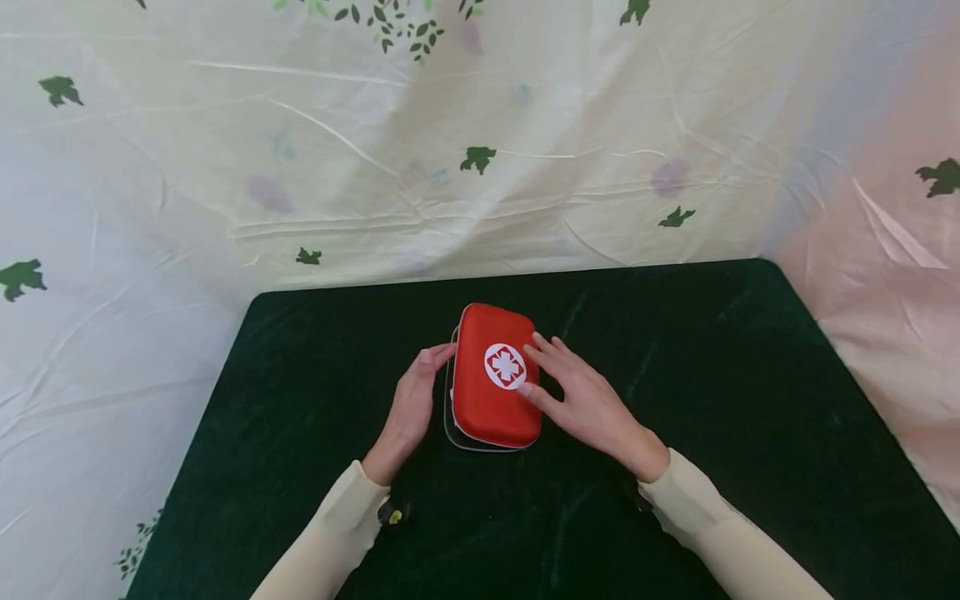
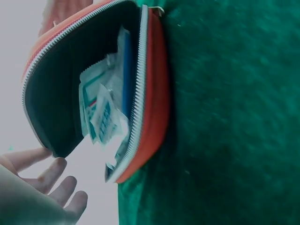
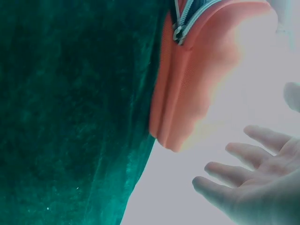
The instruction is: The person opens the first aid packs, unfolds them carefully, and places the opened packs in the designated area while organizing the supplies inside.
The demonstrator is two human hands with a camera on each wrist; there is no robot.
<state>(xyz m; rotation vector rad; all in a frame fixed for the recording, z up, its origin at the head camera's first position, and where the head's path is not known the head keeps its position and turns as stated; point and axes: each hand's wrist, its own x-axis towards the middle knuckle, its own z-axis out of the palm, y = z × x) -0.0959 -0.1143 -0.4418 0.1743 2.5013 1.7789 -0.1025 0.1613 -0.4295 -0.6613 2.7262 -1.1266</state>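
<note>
Case (image 1: 495,421), red, lying between the two hands with its lid (image 1: 483,333) raised along the left hand's side. Left hand (image 1: 412,400): fingers extended and apart, clamped on nothing, tips at the lid's edge. Right hand (image 1: 588,400): fingers spread over the opposite edge, beside the white emblem (image 1: 506,367), gripping nothing; contact cannot be told. Within the gape facing the left hand: printed packets (image 2: 104,103) and a blue item (image 2: 127,75). Zip slider (image 3: 178,35): near end, on the right hand's side. Probable faults: a packet, lying close to the rim, may snag in the zip teeth (image 2: 140,70) if the lid is pressed down; unequal pushing by unclamped hands could skew the case on the green cloth (image 1: 712,375).
</note>
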